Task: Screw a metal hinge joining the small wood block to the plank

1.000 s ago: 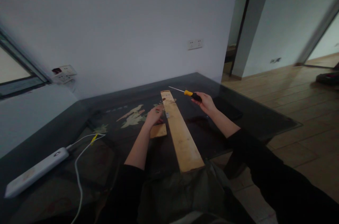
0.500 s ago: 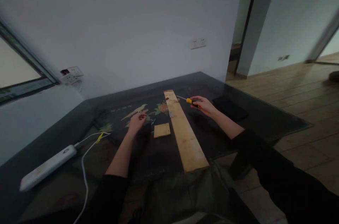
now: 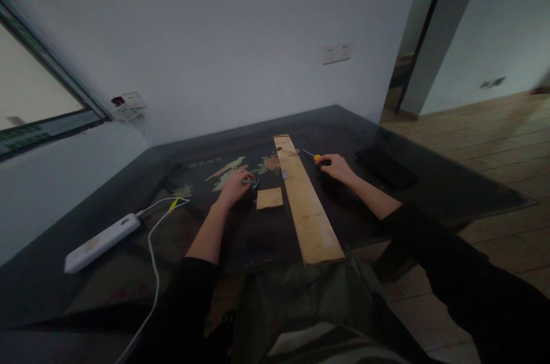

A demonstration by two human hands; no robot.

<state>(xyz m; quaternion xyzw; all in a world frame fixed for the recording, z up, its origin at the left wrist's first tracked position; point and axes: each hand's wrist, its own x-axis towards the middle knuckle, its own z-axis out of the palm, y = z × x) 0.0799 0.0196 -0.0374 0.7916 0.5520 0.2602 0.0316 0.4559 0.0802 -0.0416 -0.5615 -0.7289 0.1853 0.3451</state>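
A long wooden plank (image 3: 307, 209) lies on the dark table, running away from me. Left of it sits a small square wooden block (image 3: 270, 198). My left hand (image 3: 236, 183) is low over the table, its fingers loosely curled and apart beside several small metal screws (image 3: 256, 184), just behind the block. Whether a fingertip touches a screw I cannot tell. On the plank's right side my right hand (image 3: 336, 168) is closed around a screwdriver (image 3: 317, 157) with a yellow and black handle. Its shaft points left towards the plank, low over the tabletop; the handle's rear is hidden by my fingers.
A dark flat object (image 3: 387, 169) lies at the right of the table (image 3: 232, 249). On the left rests a white power strip (image 3: 103, 242) with a white cable (image 3: 153, 258). Behind the table is a wall with sockets (image 3: 337, 53).
My left hand moved left off the plank's edge, uncovering the screws and block, then came back beside the screws. My right hand lowered the screwdriver towards the table. The view shifted slightly.
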